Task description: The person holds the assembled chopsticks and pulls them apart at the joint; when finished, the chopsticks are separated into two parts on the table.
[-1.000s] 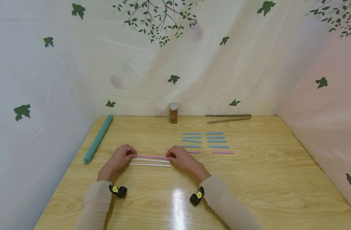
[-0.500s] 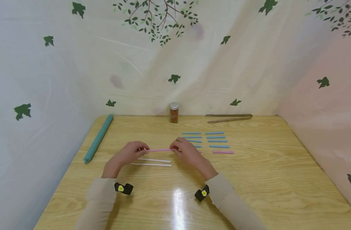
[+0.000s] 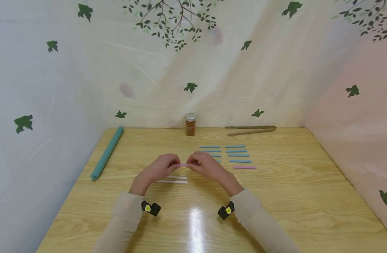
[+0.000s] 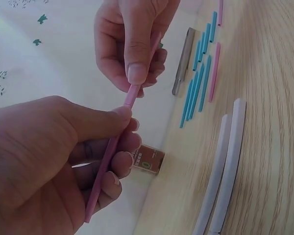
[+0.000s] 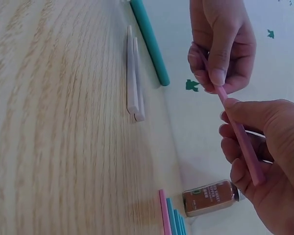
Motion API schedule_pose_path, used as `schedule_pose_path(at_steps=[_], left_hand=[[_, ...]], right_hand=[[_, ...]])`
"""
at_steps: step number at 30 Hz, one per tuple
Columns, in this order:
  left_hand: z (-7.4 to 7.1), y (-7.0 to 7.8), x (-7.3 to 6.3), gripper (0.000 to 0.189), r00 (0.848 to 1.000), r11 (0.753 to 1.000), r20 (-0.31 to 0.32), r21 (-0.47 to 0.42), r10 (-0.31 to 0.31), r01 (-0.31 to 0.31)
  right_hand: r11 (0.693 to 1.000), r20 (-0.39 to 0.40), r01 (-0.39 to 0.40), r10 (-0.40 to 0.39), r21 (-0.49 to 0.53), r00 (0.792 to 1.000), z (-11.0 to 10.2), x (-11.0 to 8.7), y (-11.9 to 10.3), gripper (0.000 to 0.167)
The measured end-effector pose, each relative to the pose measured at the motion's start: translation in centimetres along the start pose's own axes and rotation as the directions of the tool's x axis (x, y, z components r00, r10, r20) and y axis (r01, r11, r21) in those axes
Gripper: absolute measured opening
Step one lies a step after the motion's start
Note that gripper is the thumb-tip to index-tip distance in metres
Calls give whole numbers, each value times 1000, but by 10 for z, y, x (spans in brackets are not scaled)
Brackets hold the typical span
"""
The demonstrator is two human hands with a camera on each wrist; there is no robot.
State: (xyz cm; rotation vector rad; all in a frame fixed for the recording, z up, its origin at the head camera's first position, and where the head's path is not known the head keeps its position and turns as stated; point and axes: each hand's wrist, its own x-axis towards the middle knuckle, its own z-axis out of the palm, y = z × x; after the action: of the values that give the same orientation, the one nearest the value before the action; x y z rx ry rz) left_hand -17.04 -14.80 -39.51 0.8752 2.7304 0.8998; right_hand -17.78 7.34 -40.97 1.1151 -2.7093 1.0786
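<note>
Above the middle of the counter (image 3: 276, 196), the left hand (image 3: 160, 168) and right hand (image 3: 204, 167) pinch one pink stick (image 4: 118, 132) close together at its centre, seemingly to snap it like the short blue pieces (image 3: 225, 154).

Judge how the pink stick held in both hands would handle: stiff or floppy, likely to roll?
The pink stick stays straight between the left hand and right hand, so probably fairly stiff. Fingertip pinches carry it, so likely light. It looks thin and rounded, so it might roll on the smooth table.

Both hands (image 3: 184, 167) raised, close together, fingers pinching
</note>
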Motion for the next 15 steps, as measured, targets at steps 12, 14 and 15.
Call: schedule_pose_path(at_steps=[12,14,15], left_hand=[[4,10,5,7,998,998,-49,36,47,-45],[6,8,7,6,995,997,-72,38,73,-70],[7,6,8,7,993,996,-78,38,88,-85]], right_hand=[[999,35,-48,48,3,998,-6,-3,0,11],[998,40,-64,63,11,997,-8,-5,1,11],[998,44,-63,62,19,997,-10,-5,2,11]])
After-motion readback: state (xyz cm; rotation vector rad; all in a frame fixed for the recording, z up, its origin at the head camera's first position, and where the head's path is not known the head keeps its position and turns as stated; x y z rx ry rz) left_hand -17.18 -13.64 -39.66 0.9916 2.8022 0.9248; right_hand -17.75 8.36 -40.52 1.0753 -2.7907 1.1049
